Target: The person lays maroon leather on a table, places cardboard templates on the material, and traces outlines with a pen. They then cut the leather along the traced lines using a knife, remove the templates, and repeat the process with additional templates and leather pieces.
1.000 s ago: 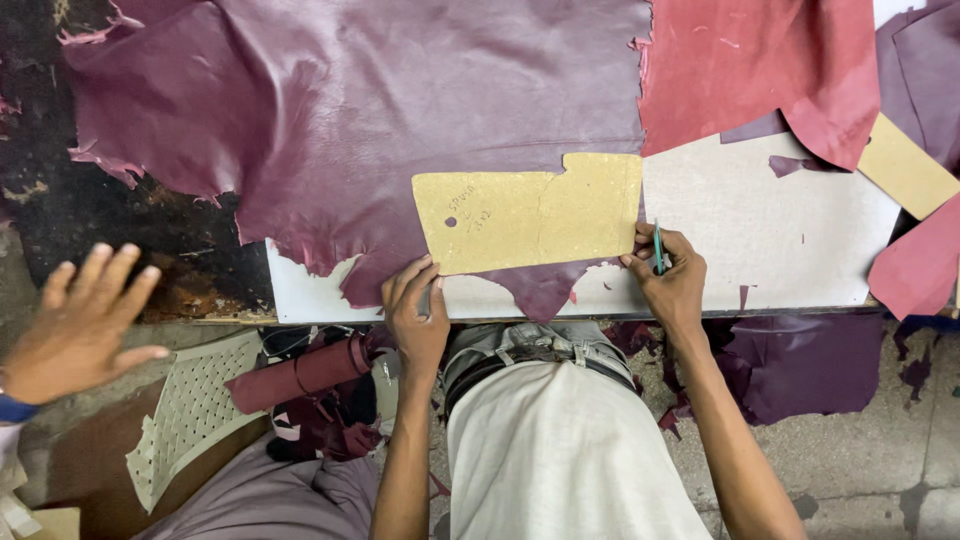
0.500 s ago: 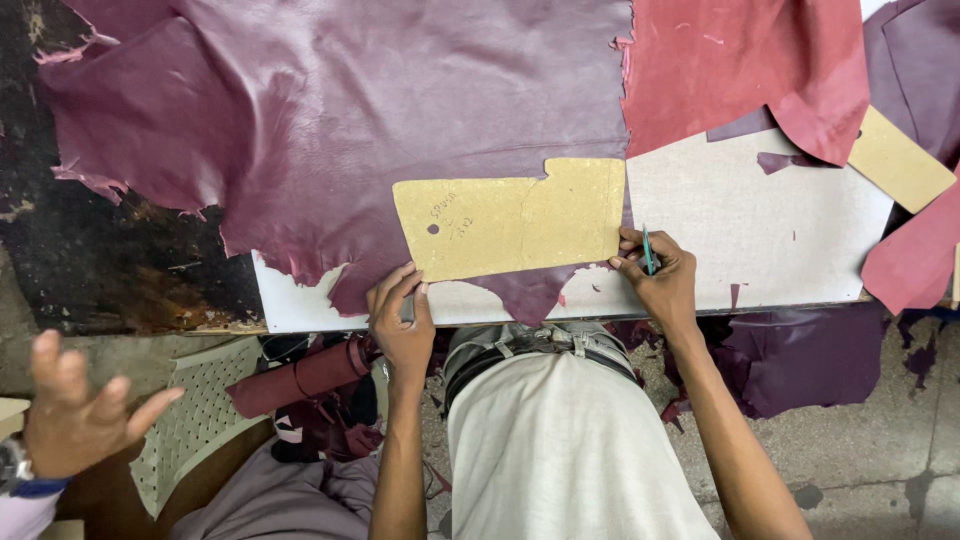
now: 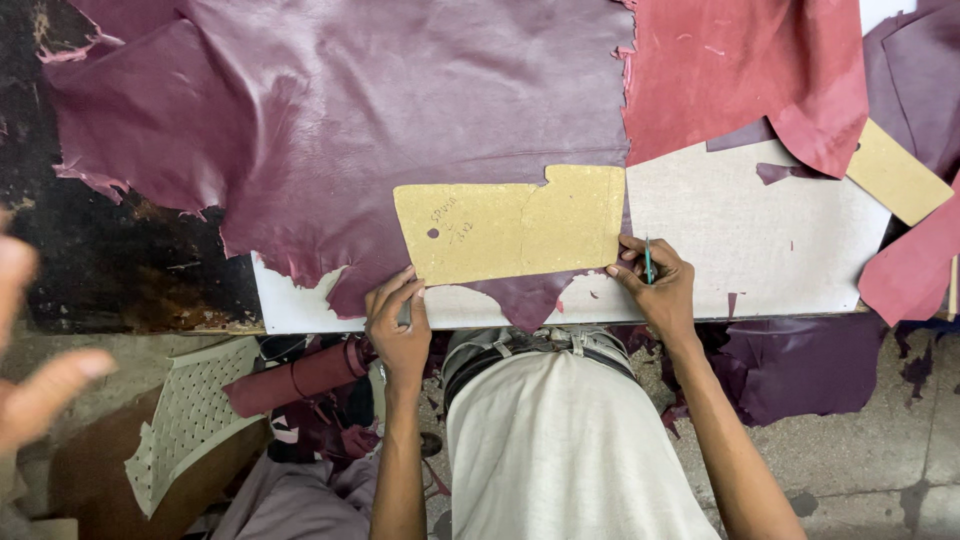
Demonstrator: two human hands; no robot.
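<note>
Centre of the frame, a tan card template (image 3: pixel 510 232) is laid flat on a big purple leather hide (image 3: pixel 350 130), near the lower edge of a white cutting board (image 3: pixel 790 250); the template's lower left corner is pinned down by the left hand (image 3: pixel 398 325), fingers pressed together flat on it; the right hand (image 3: pixel 655 285) is closed around a thin green-handled pen or blade (image 3: pixel 648 260), its tip set at the template's lower right corner; looks like the tracing or cutting-around step is what's underway, pretty early judging by the uncut hide edge; for the next move the template would need to be kept from sliding while the tool is run along its edge, probably.

Upper right, a red hide (image 3: pixel 740 80) is overlapped onto the board, and a second tan card piece (image 3: pixel 898 172) is tucked beside it; lower left, a perforated pale sheet (image 3: pixel 185 420) and a rolled maroon piece (image 3: pixel 300 378) can be seen under the table.

Whether the tool is a knife or a marker can't be told; a blurred hand of another person (image 3: pixel 35 360) is cut off at the left edge.
</note>
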